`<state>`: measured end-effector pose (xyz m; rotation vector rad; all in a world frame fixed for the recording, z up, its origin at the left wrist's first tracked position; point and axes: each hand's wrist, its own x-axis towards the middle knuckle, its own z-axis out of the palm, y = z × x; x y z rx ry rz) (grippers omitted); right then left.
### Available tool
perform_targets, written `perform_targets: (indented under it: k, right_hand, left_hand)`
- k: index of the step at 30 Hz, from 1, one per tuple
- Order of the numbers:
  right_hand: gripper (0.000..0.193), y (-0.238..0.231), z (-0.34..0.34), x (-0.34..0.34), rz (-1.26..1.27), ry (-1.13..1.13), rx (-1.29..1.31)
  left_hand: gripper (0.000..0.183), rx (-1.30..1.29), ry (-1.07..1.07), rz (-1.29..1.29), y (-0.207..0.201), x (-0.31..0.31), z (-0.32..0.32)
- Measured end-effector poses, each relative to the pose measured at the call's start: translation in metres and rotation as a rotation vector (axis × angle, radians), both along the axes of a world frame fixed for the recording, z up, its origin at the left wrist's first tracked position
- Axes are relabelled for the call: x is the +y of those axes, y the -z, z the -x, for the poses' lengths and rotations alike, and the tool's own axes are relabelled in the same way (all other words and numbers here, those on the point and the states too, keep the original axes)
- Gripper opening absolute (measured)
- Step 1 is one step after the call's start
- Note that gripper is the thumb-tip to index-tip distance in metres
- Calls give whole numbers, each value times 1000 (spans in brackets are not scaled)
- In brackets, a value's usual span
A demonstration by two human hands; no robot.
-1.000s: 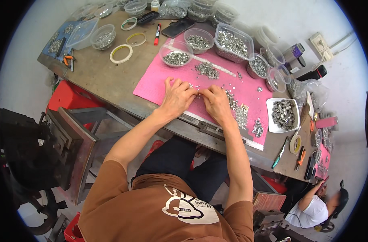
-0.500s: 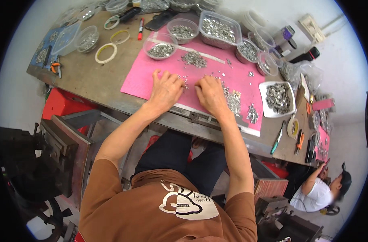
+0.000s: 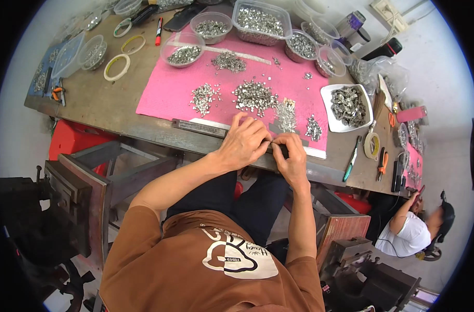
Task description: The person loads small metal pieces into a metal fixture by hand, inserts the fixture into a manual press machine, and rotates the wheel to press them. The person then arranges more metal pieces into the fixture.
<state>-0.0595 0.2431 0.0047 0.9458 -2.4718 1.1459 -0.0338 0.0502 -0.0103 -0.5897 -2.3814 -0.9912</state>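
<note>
My left hand [image 3: 243,144] and my right hand [image 3: 290,157] meet at the front edge of the table. Both have their fingers curled and pinched together, fingertips nearly touching. A short dark edge shows beside the right fingers, but what either hand holds is too small and hidden to name. Left of my hands, a long dark metal bar [image 3: 198,128] lies along the edge of the pink mat [image 3: 159,99]. Just beyond them on the mat are piles of small silvery metal pieces [image 3: 255,97], a looser pile [image 3: 203,99] and a bundle of thin shiny pieces [image 3: 286,115].
Clear tubs of metal bits [image 3: 260,23] line the back. At right stand a white dish of metal pieces [image 3: 349,106], a green-handled tool [image 3: 353,159], a tape roll [image 3: 372,145] and orange-handled pliers [image 3: 383,164]. Another person [image 3: 407,231] sits far right.
Both hands have come off the mat, back to the table's front edge, and drawn together. The dark metal bar now sits farther left, and the small pieces between the hands are uncovered.
</note>
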Motion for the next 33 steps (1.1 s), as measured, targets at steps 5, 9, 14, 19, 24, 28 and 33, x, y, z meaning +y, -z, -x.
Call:
perform_targets:
  k: [5,9,14,19,24,28,33]
  right_hand:
    - [21,1,-2,1,-30,-25,63]
    - [20,-1,-8,2,-98,6,133]
    - [20,7,-10,3,44,53,7]
    - [23,10,-10,-4,-28,109,104]
    - [22,10,-13,-7,-7,110,76]
    - [21,10,-15,-4,9,130,63]
    - [17,12,-13,-3,55,150,45]
  left_hand:
    - [14,41,-15,73,5,2,1]
    - [14,52,-35,95,7,5,0]
    - [13,49,-35,104,3,3,-4]
    - [14,57,-214,61,-5,-44,18]
    - [10,32,-401,122,-7,-125,52]
    - [8,9,-233,353,-14,-140,68]
    - [9,36,-102,551,-16,-146,79]
